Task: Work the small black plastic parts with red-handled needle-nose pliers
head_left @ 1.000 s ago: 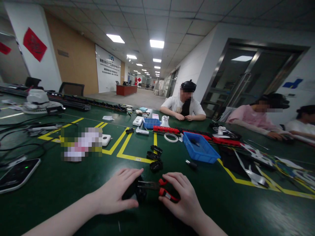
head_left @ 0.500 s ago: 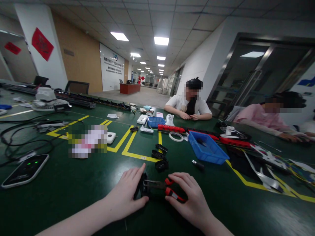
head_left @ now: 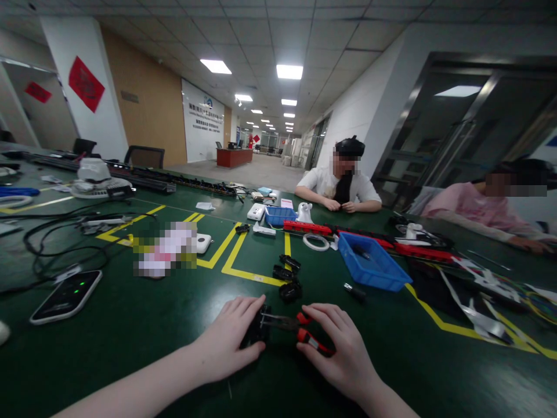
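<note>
My left hand (head_left: 235, 337) is closed round a small black plastic part (head_left: 263, 325) at the table's near middle; the palm hides much of the part. My right hand (head_left: 337, 345) grips red-handled pliers (head_left: 314, 341), fingers and thumb on the two spread handles. The jaws of the pliers point left, slightly apart, and reach to the black part. Whether they pinch it I cannot tell. Just beyond my hands lie several similar black parts (head_left: 290, 290). A short dark cylinder with a silver end (head_left: 354, 292) rests right of them.
A blue bin (head_left: 394, 282) with a dark item inside stands at the right, near long red strips (head_left: 307, 227). Left are a phone-like device (head_left: 65, 297) and black cables (head_left: 32, 244). Across the table sits a person (head_left: 342, 188); another in pink (head_left: 465, 197) is at the right.
The whole view has shifted slightly, so the table things appear a little farther right. My hands keep hold of the black part and the pliers, with the handles still spread.
</note>
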`<state>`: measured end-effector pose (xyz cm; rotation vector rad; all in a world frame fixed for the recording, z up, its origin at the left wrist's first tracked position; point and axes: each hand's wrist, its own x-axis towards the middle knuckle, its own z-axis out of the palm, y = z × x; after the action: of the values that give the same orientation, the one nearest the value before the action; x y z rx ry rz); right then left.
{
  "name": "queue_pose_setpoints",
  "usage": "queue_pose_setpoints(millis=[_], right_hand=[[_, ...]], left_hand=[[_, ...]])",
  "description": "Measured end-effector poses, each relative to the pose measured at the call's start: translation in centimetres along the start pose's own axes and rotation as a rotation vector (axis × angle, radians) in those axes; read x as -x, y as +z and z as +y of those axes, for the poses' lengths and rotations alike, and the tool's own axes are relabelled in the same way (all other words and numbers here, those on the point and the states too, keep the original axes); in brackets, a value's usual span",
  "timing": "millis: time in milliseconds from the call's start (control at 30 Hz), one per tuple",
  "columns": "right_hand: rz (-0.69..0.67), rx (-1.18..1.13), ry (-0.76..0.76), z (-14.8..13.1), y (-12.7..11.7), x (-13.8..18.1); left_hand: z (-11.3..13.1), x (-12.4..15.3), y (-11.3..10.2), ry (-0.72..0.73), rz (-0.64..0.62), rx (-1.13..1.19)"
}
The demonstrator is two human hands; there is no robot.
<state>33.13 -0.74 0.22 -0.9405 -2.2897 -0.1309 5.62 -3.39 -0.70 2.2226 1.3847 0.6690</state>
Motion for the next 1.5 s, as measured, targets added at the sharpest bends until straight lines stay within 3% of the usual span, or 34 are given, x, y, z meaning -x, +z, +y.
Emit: queue_pose_setpoints(millis=[600,800,933,1500], right_hand=[[-0.036,0.022,0.011,0.1,0.3,0.0],[-0.038,0.024,0.023,0.2,0.3,0.0],[-0.054,0.013,0.028,0.2,0.3,0.0],[-0.097,0.014,-0.073,-0.4,-0.1,0.0]], left_hand=[[0.2,0.0,-0.1,-0.016,0.061,-0.022],[0.5,-0.1,-0.7,0.002,0.013,-0.074],[0.2,-0.3,-1.2,0.104,-0.078,-0.151],[-0.6,-0.7,-2.0,0.192,-0.169,-0.113]])
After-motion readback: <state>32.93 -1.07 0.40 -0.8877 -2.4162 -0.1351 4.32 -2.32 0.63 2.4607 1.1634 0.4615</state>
